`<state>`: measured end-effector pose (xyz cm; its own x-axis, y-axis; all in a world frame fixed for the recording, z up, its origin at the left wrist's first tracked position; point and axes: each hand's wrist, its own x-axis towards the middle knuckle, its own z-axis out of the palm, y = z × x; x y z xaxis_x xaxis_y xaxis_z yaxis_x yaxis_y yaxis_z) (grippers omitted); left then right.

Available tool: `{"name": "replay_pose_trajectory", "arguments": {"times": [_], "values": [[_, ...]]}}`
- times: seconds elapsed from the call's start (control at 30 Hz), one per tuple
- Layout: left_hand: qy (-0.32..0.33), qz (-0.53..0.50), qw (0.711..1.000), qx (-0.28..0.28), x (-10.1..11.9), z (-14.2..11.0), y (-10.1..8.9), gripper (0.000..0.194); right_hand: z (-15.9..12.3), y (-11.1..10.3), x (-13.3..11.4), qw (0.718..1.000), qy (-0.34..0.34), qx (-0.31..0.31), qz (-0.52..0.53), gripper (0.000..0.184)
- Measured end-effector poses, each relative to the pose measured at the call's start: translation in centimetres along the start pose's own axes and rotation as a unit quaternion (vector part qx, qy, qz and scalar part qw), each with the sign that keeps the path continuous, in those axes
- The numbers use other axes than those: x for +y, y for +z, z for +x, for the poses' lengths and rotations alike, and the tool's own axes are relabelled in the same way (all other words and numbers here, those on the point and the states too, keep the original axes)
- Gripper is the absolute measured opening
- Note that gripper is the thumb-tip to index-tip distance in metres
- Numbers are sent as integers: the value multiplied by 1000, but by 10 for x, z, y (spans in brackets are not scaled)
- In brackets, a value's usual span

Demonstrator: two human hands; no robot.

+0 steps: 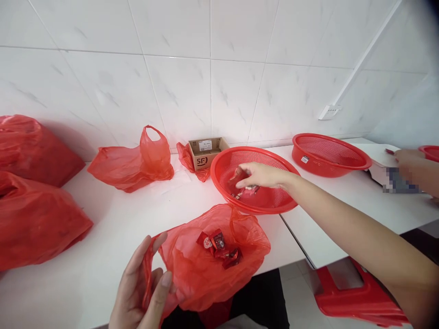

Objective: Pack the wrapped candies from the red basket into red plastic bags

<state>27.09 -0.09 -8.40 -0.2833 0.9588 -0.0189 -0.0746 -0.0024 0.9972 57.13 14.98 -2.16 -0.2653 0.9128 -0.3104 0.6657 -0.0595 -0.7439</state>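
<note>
My left hand [144, 283] grips the handle of a thin red plastic bag [185, 283], which lies spread at the table's front edge. Several small red-wrapped packets [219, 242] rest in the bag. My right hand [255, 176] reaches into a red perforated plastic basket [219, 183], its fingers curled downward. Under the palm shows a pinkish-red wrapped piece [253, 190]; the fingers partly hide it. A few small light-coloured bits [236, 196] lie on the basket floor beside the fingertips.
Filled red bags [37, 219] stand at the left, and another red bag [130, 167] lies near the wall. Behind are a small cardboard box [202, 161] and a second red basket [318, 167]. Another person's hand [408, 160] is at far right. Red stools [356, 301] sit below.
</note>
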Motion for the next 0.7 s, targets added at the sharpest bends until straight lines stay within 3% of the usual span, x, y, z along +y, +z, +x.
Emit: {"name": "replay_pose_trajectory", "arguments": {"times": [0.1, 0.2, 0.3, 0.4, 0.5, 0.6, 0.7], "values": [[25, 7, 1000, -14, -2, 6, 1, 68, -18, 46, -35, 992, -93, -84, 13, 32], [61, 11, 998, -23, -1, 8, 4, 64, -24, 90, -50, 988, -108, -71, -86, 37], [80, 15, 996, -20, 3, 6, 6, 60, -26, 110, -47, 984, -111, -72, -115, 37], [73, 17, 997, -12, 6, 2, 7, 56, -24, 105, -41, 979, -167, -46, -105, 28], [64, 15, 998, -10, 7, 0, 5, 58, -10, 79, -32, 982, -178, 28, -59, 26], [68, 13, 997, -15, 3, 1, 1, 59, 15, 47, -13, 971, -113, 113, -179, 32], [77, 18, 996, -30, -3, 5, -5, 60, 35, 32, 14, 945, -35, 65, -318, 43]]}}
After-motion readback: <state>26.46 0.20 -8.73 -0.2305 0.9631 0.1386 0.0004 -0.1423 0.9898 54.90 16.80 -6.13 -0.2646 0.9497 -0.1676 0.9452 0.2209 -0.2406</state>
